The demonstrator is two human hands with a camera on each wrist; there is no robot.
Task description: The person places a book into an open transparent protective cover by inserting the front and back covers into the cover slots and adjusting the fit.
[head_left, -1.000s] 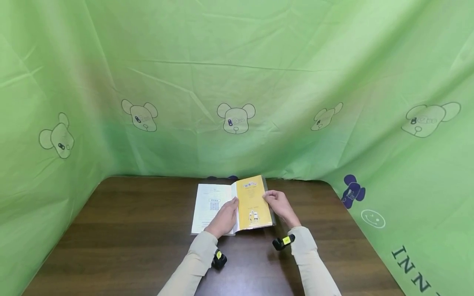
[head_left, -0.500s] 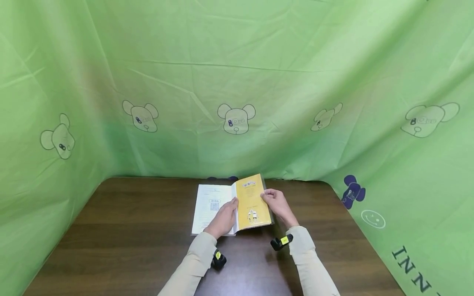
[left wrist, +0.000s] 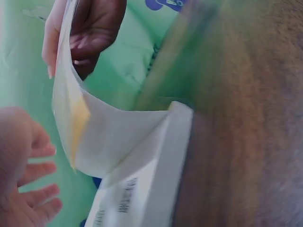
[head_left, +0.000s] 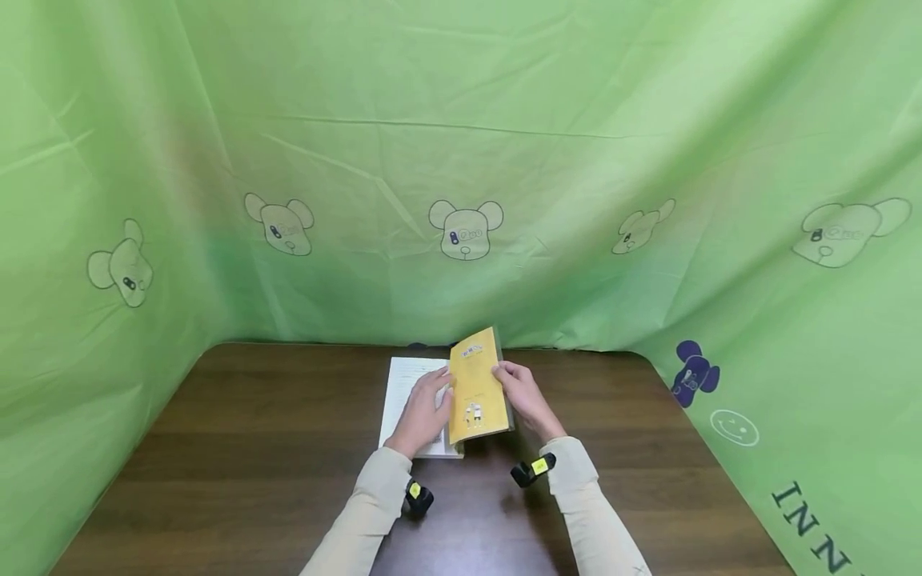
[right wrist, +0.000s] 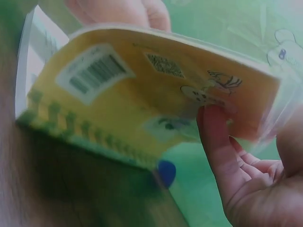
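An open book [head_left: 394,404] lies on the table, its white printed page to the left. Its yellow cover flap [head_left: 477,388] stands raised and tilted leftward. My right hand [head_left: 529,402] pinches the flap's outer edge. Seen from the right wrist, the cover's outer face [right wrist: 142,90] carries a barcode and a square code, with a finger of the right hand [right wrist: 232,172] against it. My left hand [head_left: 421,416] is over the white page beside the flap. In the left wrist view, the left hand's fingers [left wrist: 40,172] are loosely extended and apart from the book.
The dark wooden table [head_left: 252,448] extends around the book. A green curtain [head_left: 346,200] with bear drawings hangs behind the table and along both sides. Black cameras sit on both wrists, the left camera [head_left: 418,499] close above the tabletop.
My right hand has moved left, bringing the yellow flap more upright and over toward the white page. My left hand has come off the book's inner fold and shifted slightly left.
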